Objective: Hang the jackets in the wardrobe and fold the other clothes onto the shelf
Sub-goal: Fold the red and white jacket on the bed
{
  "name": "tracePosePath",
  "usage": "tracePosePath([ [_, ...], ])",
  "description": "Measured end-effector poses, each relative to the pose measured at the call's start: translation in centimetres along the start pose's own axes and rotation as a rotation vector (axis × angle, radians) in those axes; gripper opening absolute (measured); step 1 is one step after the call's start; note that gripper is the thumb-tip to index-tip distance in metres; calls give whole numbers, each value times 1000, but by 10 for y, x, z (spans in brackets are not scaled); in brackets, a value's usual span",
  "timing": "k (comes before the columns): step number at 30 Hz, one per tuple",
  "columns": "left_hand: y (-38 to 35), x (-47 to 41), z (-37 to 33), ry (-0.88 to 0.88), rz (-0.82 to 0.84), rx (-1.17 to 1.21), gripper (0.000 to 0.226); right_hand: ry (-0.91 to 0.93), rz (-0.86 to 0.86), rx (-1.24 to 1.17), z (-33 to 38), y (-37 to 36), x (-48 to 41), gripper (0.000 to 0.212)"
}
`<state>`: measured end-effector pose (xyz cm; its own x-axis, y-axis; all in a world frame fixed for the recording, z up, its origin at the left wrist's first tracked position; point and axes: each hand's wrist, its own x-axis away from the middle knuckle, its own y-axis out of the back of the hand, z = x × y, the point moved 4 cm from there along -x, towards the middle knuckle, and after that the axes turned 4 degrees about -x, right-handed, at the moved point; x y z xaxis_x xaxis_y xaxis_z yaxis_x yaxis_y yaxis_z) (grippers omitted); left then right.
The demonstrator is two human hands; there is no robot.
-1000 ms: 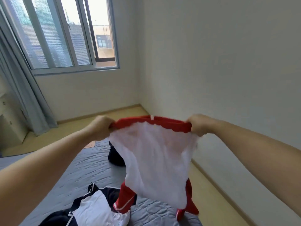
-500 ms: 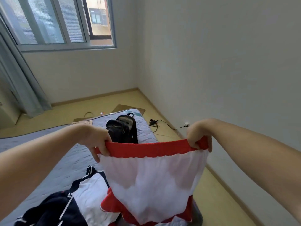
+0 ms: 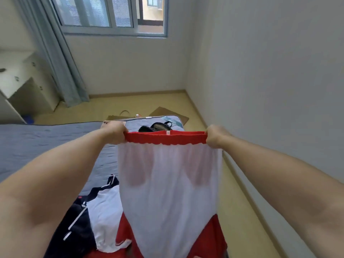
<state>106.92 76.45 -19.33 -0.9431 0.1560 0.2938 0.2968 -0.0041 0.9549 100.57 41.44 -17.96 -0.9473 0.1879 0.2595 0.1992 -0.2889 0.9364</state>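
Observation:
I hold up a pair of red shorts [image 3: 167, 183], turned so the white mesh lining faces me, by the red elastic waistband. My left hand [image 3: 114, 134] grips the waistband's left end and my right hand [image 3: 216, 135] grips its right end, stretching it flat. The shorts hang down over the mattress, with red fabric showing at the bottom. A black and white jacket [image 3: 89, 216] lies crumpled on the mattress at the lower left, beside the shorts. No wardrobe or shelf is in view.
A grey quilted mattress [image 3: 46, 146] lies on the yellow floor. A black bag [image 3: 158, 126] sits at its far end, behind the waistband. White wall runs along the right. A white cabinet [image 3: 20, 86] and blue curtain [image 3: 61, 58] stand at the left under the window.
My hands have moved apart and pulled the waistband taut and level. The shorts hang lower and straighter. The view has tilted downward.

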Motion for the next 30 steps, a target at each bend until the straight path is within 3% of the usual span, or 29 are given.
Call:
tracePosePath([
  [3,40,-14,7,43,-368,169,19,140,-232,-122,12,33,-27,26],
  [7,104,-7,11,24,-670,255,21,267,-429,-241,29,92,-40,35],
  [15,135,39,-3,-134,-998,208,31,353,-581,-307,28,137,-31,47],
  [18,92,45,-9,-215,-956,150,46,352,-558,-287,16,109,-32,46],
  [21,15,39,-13,-219,-812,101,25,311,-416,-232,-6,48,-34,30],
  [23,-52,28,-13,-176,-594,88,25,267,-291,-166,-24,-10,-36,27],
  [26,-165,17,-15,-124,-315,20,30,238,-123,-39,-54,-117,-41,47],
  [30,-316,17,-24,-118,-115,-39,52,240,113,199,-92,-265,-46,63],
])
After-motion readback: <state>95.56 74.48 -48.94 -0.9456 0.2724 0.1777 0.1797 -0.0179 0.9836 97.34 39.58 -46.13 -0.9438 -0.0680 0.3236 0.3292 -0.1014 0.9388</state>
